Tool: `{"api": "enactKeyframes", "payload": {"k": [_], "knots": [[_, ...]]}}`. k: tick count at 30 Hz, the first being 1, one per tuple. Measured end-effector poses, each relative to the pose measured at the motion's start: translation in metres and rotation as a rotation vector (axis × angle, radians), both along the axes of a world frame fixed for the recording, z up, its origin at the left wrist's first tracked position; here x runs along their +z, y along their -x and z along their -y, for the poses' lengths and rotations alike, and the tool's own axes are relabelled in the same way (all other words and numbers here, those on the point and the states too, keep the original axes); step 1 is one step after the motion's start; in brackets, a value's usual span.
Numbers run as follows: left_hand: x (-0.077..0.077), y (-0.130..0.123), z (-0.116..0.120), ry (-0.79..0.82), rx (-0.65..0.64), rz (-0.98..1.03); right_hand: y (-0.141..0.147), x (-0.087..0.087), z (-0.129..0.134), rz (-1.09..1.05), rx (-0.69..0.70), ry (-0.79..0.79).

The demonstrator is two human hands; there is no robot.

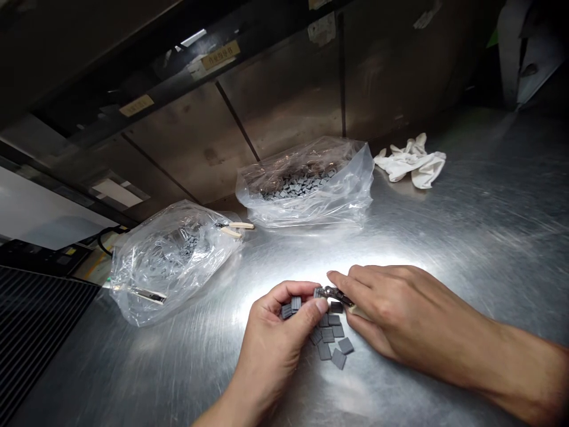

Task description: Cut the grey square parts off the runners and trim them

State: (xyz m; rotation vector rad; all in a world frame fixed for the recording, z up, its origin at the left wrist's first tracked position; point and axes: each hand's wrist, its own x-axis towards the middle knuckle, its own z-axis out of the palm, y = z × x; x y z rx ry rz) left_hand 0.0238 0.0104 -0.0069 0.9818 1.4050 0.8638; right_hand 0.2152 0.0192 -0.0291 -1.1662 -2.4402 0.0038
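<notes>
My left hand [278, 338] pinches a small grey square piece [319, 292] between thumb and forefinger, with a few more grey pieces [291, 305] tucked in its curled fingers. Closed around a pair of pliers [338, 295], my right hand [391, 308] has the tool's metal jaws at the pinched piece. The handles are mostly hidden under the fingers. Several flat grey squares [328, 335] lie loose on the metal table [186, 367], just below and between both hands.
An open clear bag [311, 204] of grey pieces stands at the back. Another clear bag [173, 267] lies at the left, with cream-handled pliers [235, 229] and a metal tool [151, 295] on it. White gloves [413, 160] lie at the back right. A metal wall [284, 107] rises behind.
</notes>
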Motion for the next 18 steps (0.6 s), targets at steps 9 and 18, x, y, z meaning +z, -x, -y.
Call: {"api": "enactKeyframes", "payload": {"k": [9, 18], "knots": [[-0.0009, -0.0008, -0.0007, 0.004, 0.013, 0.003, -0.0013, 0.0001, 0.0011, -0.068, 0.002, 0.145], [0.0000, -0.0015, -0.0012, 0.010, 0.011, -0.003, -0.0001, 0.0016, -0.0005, -0.072, -0.003, 0.194]]}}
